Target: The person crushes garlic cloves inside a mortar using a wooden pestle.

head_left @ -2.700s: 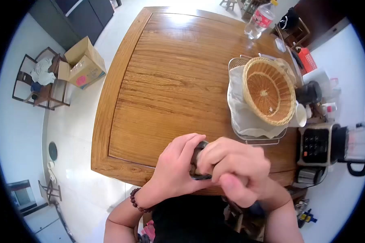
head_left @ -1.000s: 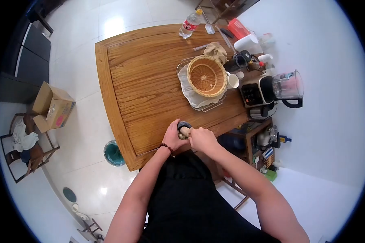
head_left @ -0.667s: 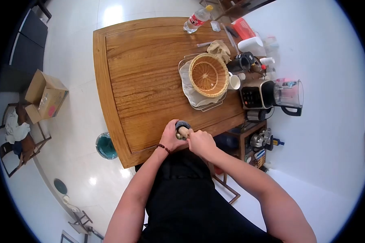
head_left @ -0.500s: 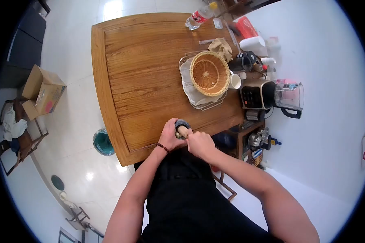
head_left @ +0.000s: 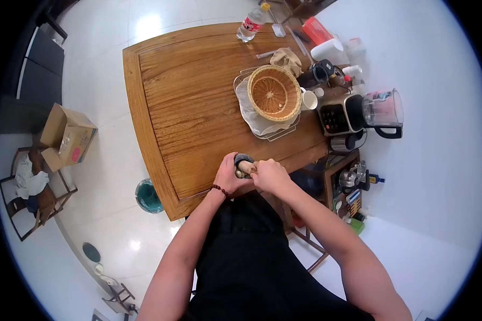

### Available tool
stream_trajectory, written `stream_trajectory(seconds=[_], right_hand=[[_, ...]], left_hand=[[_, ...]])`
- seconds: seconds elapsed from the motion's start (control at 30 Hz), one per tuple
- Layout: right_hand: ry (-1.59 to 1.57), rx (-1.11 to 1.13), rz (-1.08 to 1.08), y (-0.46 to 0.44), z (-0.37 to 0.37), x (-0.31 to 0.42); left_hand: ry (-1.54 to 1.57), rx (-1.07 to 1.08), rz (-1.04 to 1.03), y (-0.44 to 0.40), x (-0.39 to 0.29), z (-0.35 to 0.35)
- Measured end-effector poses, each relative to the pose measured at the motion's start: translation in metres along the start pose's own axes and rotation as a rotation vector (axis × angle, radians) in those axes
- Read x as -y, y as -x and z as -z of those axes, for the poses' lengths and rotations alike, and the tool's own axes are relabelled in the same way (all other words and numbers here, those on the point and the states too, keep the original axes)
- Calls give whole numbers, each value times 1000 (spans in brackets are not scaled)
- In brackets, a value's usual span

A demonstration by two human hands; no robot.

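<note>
At the table's near edge my left hand (head_left: 231, 175) is wrapped round the side of a small dark grey mortar (head_left: 242, 158). Its mouth is turned towards me and partly covered by my fingers. A thick, pale wooden pestle (head_left: 246, 167) leans inside, and my right hand (head_left: 269, 175) is closed on its end. Beside the pestle, small brownish-green pieces (head_left: 240, 174) show between my hands, too small to name.
A round wicker basket (head_left: 275, 93) sits on a cloth-lined wire rack (head_left: 257, 120) on the wooden table (head_left: 193, 107). To the right stand a white mug (head_left: 309, 100) and a blender (head_left: 340, 115). A bottle (head_left: 253, 22) is at the far edge. A green bin (head_left: 149, 196) stands on the floor.
The whole view has turned slightly as my head moved. Both hands keep their hold on the mortar and pestle, with the right hand shifted a little.
</note>
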State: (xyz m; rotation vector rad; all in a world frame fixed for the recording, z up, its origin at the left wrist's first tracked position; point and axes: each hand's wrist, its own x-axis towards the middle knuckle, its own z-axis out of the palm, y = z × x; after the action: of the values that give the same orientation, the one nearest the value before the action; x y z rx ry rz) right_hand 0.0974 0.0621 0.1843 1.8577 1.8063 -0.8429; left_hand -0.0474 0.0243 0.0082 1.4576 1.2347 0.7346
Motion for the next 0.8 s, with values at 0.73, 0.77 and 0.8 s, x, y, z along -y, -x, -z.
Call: stream_trajectory(seconds=[0.73, 0.77, 0.8], right_hand=[[-124, -148, 4, 46, -8, -24], [-127, -148, 5, 48, -6, -23], [-136, -158, 28, 51, -2, -21]], left_hand=[[-45, -15, 37, 33, 2, 40], [-48, -15, 38, 33, 0, 40], [-47, -10, 43, 32, -1, 40]])
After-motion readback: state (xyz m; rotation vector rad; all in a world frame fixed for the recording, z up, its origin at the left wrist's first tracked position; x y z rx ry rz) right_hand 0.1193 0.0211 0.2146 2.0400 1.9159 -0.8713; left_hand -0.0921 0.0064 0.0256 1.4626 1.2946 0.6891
